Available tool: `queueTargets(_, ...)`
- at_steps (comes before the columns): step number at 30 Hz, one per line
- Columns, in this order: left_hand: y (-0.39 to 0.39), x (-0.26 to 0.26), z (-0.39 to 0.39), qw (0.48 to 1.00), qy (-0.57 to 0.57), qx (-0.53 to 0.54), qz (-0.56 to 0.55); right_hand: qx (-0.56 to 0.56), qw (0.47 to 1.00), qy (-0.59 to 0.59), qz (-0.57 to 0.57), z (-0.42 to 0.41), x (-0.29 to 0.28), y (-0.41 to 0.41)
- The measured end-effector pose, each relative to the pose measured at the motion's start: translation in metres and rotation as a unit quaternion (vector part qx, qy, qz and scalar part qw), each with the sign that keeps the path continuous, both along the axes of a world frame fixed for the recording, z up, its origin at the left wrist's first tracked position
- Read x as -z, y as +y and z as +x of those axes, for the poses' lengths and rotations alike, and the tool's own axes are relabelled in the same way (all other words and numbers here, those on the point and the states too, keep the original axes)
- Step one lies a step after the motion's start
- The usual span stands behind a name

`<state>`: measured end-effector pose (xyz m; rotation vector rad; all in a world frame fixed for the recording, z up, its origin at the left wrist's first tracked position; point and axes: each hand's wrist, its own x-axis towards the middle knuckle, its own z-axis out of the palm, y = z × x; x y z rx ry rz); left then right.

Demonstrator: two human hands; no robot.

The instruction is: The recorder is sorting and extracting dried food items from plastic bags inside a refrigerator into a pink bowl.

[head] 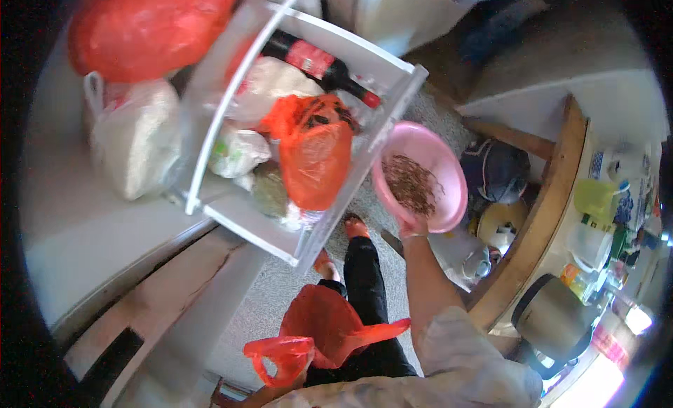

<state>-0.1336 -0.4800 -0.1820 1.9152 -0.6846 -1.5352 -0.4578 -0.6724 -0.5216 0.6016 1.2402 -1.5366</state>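
My right hand (413, 227) grips the near rim of a pink plastic basin (448, 163). Thin brown dried strands (410, 184) lie in the bottom of the basin. Low in the view, my left hand (301, 379) holds a red plastic bag (320, 324) by its top; the bag hides most of that hand. To the left of the basin, a white-framed fridge drawer (247, 245) is pulled out. In it are a dark bottle with a red label (310, 59), an orange-red plastic bag (315, 161) with dark contents at its mouth, and several whitish bags (239, 153).
Left of the drawer hangs a filled white plastic bag (136, 140), below a large red bag (152, 29). A wooden-edged counter (531, 250) on the right carries a pot (554, 318) and containers. Under it sits a dark rounded object (502, 169). My feet stand on speckled flooring (252, 308).
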Motion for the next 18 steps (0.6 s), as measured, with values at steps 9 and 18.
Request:
queueTargets(9, -0.055, -0.004, -0.01, 0.989, 0.062, 0.029, 0.129, -0.208, 0.964, -0.021, 0.165, 0.018, 0.007, 0.046)
queueTargets(18, -0.053, -0.01, 0.008, 0.958, 0.14, -0.117, 0.222, -0.788, 0.579, 0.024, -0.209, 0.07, -0.198, 0.053)
